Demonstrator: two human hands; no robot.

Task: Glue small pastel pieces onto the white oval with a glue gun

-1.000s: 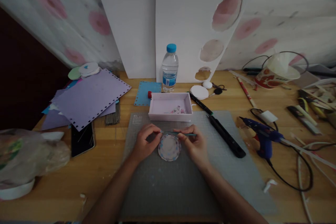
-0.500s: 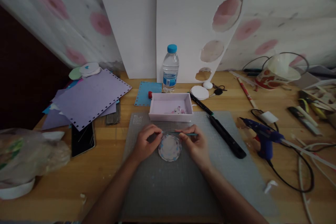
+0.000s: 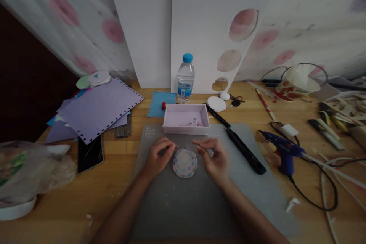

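Observation:
A round disc (image 3: pixel 184 162) with blue and pink spots round its rim lies on the grey cutting mat (image 3: pixel 183 206). At its upper left is my left hand (image 3: pixel 160 155), thumb and index finger pinched together; whatever is between them is too small to make out. My right hand (image 3: pixel 214 156) is at the disc's upper right, fingers bent and pressed together, the index finger pointing left. What it holds cannot be made out. Just beyond both hands stands an open pale pink box (image 3: pixel 185 129) with small pink and white pieces (image 3: pixel 195 122) inside.
Behind the box stand a water bottle (image 3: pixel 185 78) and white boards. A black cutter (image 3: pixel 246 152) and blue glue gun (image 3: pixel 281 146) with its cable lie right. Purple sheets (image 3: pixel 100 108), a phone (image 3: pixel 90 154) and a plastic bag (image 3: pixel 31 167) are left.
The thin dark stick that was in my right hand no longer shows clearly. My right hand has turned a little and its fingers have shifted. The view has moved slightly.

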